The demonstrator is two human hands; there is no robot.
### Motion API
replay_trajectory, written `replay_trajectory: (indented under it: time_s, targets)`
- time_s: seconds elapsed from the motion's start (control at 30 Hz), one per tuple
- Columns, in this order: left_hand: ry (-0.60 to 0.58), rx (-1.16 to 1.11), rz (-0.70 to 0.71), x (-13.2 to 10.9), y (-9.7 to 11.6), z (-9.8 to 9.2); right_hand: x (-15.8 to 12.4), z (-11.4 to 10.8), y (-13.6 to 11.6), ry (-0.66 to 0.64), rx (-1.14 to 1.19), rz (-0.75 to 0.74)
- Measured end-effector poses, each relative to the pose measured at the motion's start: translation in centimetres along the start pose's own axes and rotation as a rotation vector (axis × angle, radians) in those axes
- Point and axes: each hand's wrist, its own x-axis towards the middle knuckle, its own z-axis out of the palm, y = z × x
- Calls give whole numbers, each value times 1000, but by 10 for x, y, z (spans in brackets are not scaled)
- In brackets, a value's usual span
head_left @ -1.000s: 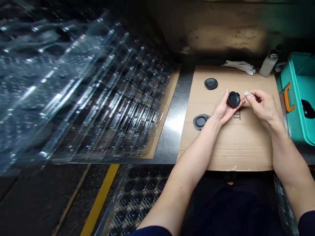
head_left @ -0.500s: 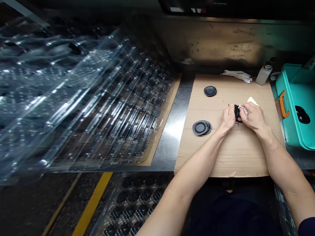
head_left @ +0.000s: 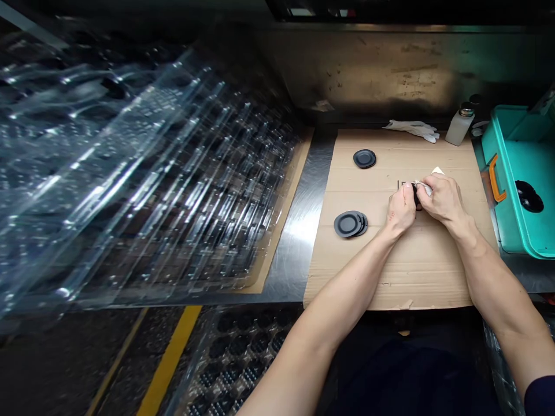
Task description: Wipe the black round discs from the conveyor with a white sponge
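Note:
Above the cardboard sheet, my left hand is closed on a small black plastic part, mostly hidden by my fingers. My right hand pinches a white cloth against the same part; a pale corner of it sticks out above the knuckles. To the left of my hands lies a short, fanned stack of dark oval discs. Farther back is another dark oval piece, lying flat on the cardboard.
Clear plastic trays are stacked high at the left. A white glove and a bottle stand at the back. At the right, a teal bin with an orange handle holds black parts. Below the bench sits a tray of black parts.
The view has shifted slightly. My hands stay together on the black part, which is turned and shows less between my fingers; the right hand's grip on the cloth has shifted a little.

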Motion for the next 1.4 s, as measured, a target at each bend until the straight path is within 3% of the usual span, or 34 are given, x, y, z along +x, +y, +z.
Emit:
replay_trajectory:
  time_s: [0.43,0.57,0.73,0.87,1.4]
  targets:
    - [-3,-59,-51,-2,3,-1,1,9,6,7,83,-63]
    - [65,15,-11,1,-2,-1,1,13,5,28,62,-73]
    - [9,35,-8,0,-3,0,0,13,7,-26,41,-62]
    - [54,84,40,1,-5,0,1,12,5,24,42,-91]
    - [46,88,53,1,-7,-1,5,8,-1,-57,21,-17]
